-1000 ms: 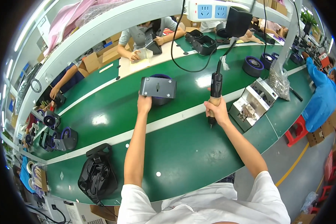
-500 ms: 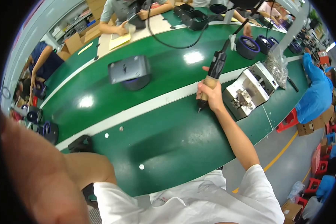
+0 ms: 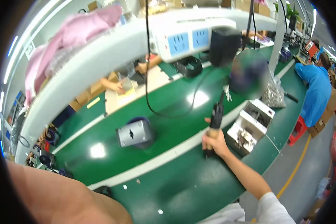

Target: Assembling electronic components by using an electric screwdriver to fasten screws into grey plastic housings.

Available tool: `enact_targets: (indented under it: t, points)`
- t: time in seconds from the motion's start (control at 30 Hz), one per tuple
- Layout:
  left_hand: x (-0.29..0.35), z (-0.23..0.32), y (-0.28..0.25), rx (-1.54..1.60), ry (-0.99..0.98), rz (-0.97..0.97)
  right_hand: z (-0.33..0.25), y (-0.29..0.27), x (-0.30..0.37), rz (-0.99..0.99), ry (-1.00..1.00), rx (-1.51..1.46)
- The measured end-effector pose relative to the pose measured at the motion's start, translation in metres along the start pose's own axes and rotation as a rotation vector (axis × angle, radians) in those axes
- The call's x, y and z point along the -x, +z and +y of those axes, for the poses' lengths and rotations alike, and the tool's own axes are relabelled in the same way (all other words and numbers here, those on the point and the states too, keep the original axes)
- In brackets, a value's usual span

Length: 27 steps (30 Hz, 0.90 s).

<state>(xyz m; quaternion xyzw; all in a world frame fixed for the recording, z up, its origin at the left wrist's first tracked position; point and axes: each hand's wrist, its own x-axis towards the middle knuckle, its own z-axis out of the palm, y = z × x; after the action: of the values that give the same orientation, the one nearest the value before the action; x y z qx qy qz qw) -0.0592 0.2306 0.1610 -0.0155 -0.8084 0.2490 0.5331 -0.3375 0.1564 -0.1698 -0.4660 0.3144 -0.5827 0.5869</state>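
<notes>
My right hand (image 3: pixel 214 142) is wrapped round the tan grip of a corded electric screwdriver (image 3: pixel 217 115). Its black upper body points up and its tip hangs down over the green bench. At the lower left my left arm (image 3: pixel 63 194) looms large and blurred, raised close to the camera; the fingers of that hand do not show. Just right of my right hand sits an open white box (image 3: pixel 253 128) with small metal parts in it. Beyond the pale strip, left of the screwdriver, a grey metal housing (image 3: pixel 135 133) rests on a dark round part.
A clear bag of small parts (image 3: pixel 274 93) stands behind the box, near a black-handled tool (image 3: pixel 291 97). Small white discs (image 3: pixel 160 211) lie on the near bench. A power strip (image 3: pixel 192 39) spans overhead with dangling cables. A person in blue (image 3: pixel 313 87) sits at right; others' hands work opposite.
My view has tilted up, bringing the overhead power strip into sight. My left arm has shifted lower in the picture. The right hand still grips the screwdriver.
</notes>
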Motion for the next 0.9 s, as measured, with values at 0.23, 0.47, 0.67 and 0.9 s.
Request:
enact_targets:
  t: [0.23, 0.47, 0.67, 0.9]
  points:
    - [-0.048, -0.013, -0.064, -0.156, 0.172, 0.029, 0.007, 0.004, 0.013, 0.023, 0.006, 0.010]
    - [-0.072, 0.014, -0.079, -0.246, 0.161, 0.114, 0.035, -0.016, -0.012, -0.001, -0.043, 0.020]
    - [-0.075, 0.017, -0.095, -0.233, 0.145, 0.050, 0.005, 0.004, -0.024, 0.010, -0.032, 0.007]
    - [-0.080, 0.011, -0.092, -0.185, 0.161, 0.204, 0.011, 0.000, 0.002, 0.015, -0.034, -0.015]
